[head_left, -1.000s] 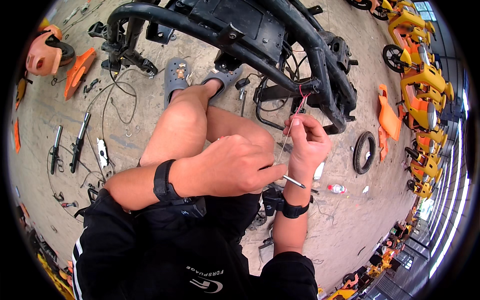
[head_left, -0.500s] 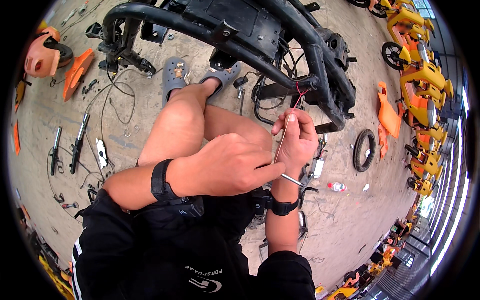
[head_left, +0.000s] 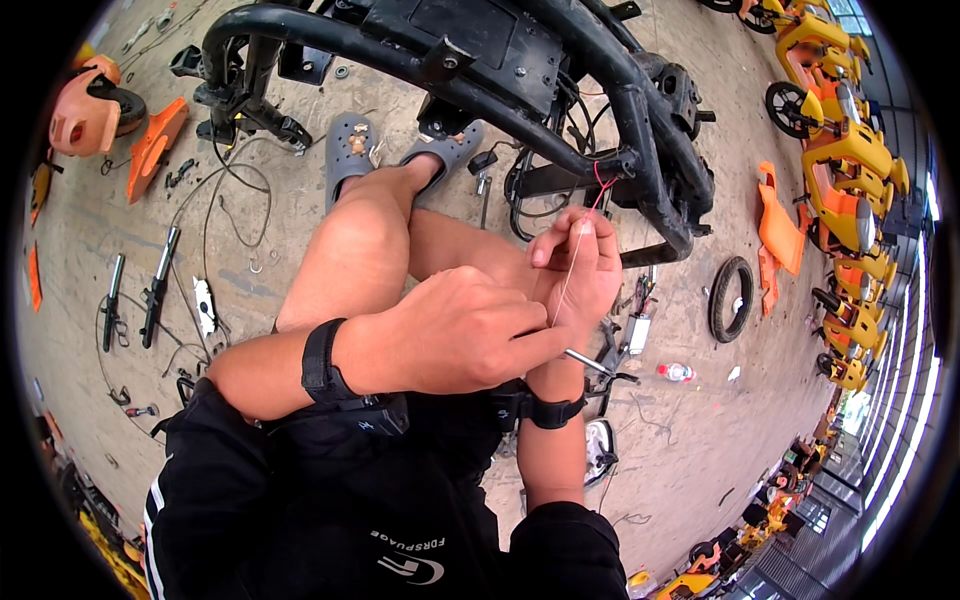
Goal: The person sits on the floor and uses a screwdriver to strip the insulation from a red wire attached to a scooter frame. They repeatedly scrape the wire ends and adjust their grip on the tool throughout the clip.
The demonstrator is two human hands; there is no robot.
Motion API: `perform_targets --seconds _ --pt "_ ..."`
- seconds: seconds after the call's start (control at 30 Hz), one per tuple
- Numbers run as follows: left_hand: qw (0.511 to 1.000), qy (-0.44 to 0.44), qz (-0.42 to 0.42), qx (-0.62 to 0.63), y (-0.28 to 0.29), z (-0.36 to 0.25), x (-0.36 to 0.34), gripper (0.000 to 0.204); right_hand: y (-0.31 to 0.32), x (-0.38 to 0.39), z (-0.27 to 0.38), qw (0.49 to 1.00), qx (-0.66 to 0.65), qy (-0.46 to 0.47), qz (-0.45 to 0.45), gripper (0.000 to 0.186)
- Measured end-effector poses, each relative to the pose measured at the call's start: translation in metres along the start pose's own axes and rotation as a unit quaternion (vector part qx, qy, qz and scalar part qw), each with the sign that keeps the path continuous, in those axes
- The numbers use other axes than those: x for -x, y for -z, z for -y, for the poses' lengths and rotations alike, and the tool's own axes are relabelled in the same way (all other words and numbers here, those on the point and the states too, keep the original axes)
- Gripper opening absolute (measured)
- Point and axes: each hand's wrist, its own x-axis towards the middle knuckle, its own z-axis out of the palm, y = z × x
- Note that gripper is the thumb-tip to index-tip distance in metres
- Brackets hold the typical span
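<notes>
A thin wire [head_left: 571, 268] runs down from the black tubular frame [head_left: 630, 130], red near the frame and pale lower down. My right hand [head_left: 590, 265] pinches it between thumb and fingers just below the red part. Lower down, the fingertips of my left hand [head_left: 465, 335] are closed on its pale end, with the back of the hand toward me. A slim metal rod [head_left: 588, 361] sticks out past my left fingers, across my right wrist; the rest of it is hidden in the hand.
The frame stands over my grey clogs [head_left: 350, 150]. Around me on the concrete lie shock absorbers [head_left: 158, 285], loose cables, orange panels [head_left: 778, 225], a tyre [head_left: 730, 300] and a small bottle [head_left: 676, 372]. Yellow scooters [head_left: 840, 150] line the right side.
My right hand has shifted slightly left, its fingers drawn closer together on the wire. The left hand stays nearly where it was, closed.
</notes>
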Motion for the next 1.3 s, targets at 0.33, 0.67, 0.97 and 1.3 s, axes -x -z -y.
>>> perform_targets --seconds 0.33,0.67,0.97,1.3 --pt "0.999 0.019 -0.011 0.028 -0.002 -0.002 -0.002 0.027 0.007 0.003 0.003 0.998 -0.039 -0.039 0.009 0.025" --pt "0.998 -0.012 -0.008 -0.055 -0.008 -0.005 -0.008 0.049 0.008 0.026 0.013 0.998 0.008 -0.058 -0.010 0.042" --pt "0.993 -0.016 -0.027 -0.113 -0.001 -0.026 0.006 0.017 0.010 0.086 0.012 0.966 0.244 0.085 -0.023 0.038" --pt "0.991 -0.078 0.004 -0.106 -0.022 -0.005 -0.015 0.015 0.018 0.099 0.018 0.938 0.303 0.158 -0.062 0.034"
